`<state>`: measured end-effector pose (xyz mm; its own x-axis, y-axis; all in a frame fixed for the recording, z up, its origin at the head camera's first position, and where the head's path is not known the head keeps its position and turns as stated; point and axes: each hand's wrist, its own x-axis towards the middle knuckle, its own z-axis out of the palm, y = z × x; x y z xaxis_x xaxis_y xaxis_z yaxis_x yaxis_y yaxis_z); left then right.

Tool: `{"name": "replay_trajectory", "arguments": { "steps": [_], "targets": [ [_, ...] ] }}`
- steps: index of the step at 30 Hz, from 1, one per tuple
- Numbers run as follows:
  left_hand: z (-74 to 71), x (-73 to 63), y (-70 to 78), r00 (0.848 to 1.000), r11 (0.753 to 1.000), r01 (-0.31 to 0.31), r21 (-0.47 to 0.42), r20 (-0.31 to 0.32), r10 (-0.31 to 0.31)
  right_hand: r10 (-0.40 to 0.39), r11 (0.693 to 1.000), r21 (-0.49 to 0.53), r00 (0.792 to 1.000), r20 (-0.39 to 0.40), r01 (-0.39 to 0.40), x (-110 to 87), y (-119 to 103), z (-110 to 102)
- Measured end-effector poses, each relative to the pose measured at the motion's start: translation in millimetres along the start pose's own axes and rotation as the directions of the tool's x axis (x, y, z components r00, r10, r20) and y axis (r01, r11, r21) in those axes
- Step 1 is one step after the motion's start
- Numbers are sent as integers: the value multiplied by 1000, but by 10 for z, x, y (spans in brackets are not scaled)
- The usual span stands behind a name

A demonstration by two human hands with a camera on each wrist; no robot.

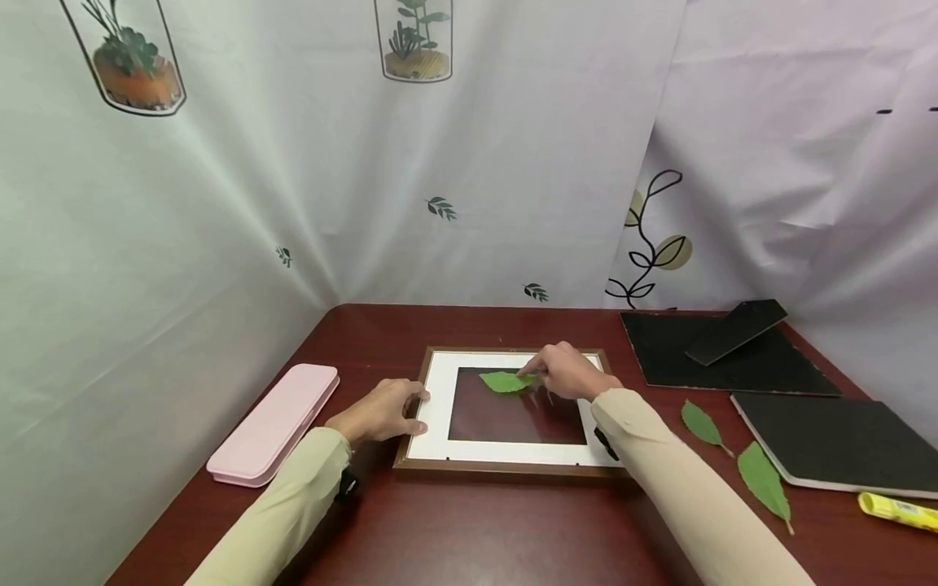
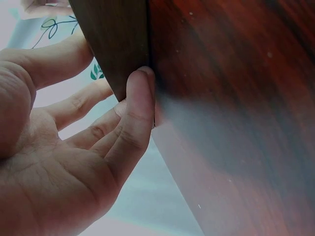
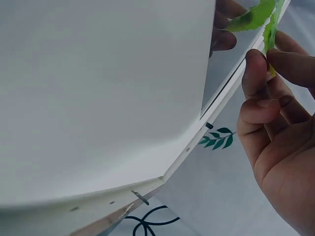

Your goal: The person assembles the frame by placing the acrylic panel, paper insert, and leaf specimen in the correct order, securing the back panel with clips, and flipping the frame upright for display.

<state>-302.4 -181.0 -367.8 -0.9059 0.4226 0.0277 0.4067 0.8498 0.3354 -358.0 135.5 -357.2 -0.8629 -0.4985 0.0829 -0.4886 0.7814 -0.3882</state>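
Observation:
A brown-edged picture frame with a white mat lies flat on the dark red table. My left hand grips its left edge; in the left wrist view, fingertips touch the brown wooden side. Over the mat's dark window, my right hand holds a green leaf near the window's top edge. The right wrist view shows thumb and forefinger pinching the leaf at its stem end, with its reflection in the shiny surface. Small metal tabs stick out along the frame's inner rim.
Two more green leaves, a smaller one and a larger one, lie right of the frame. Beyond them are a black notebook, a yellow glue stick and a black backing board with its stand. A pink case lies left.

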Motion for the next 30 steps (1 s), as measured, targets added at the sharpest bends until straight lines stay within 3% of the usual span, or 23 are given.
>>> {"name": "replay_trajectory", "arguments": {
  "steps": [11, 30],
  "targets": [
    [-3, 20, -16, 1000, 1000, -23, -2, -1, 23, -39, 999, -26, 999, 4, 39, 62, -40, 31],
    [-14, 6, -10, 1000, 1000, -24, -2, 1, 24, -17, 998, -64, 1000, 5, 18, 149, -195, 94]
  ]
}}
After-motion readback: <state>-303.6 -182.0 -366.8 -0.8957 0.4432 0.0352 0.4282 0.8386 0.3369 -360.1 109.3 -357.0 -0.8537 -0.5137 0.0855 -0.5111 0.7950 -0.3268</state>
